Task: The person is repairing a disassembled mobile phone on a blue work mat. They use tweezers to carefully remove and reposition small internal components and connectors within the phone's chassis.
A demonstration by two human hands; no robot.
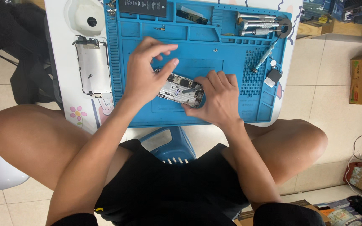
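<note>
Gripping tweezers (192, 89), right hand (216, 98) probes the opened phone (180, 90) (left hand (143, 75) steadies it, fingers spread).

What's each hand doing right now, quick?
Left hand: fingers pinched over the opened phone, holding what cannot be told.
Right hand: closed on tweezers, resting on the phone.
</note>
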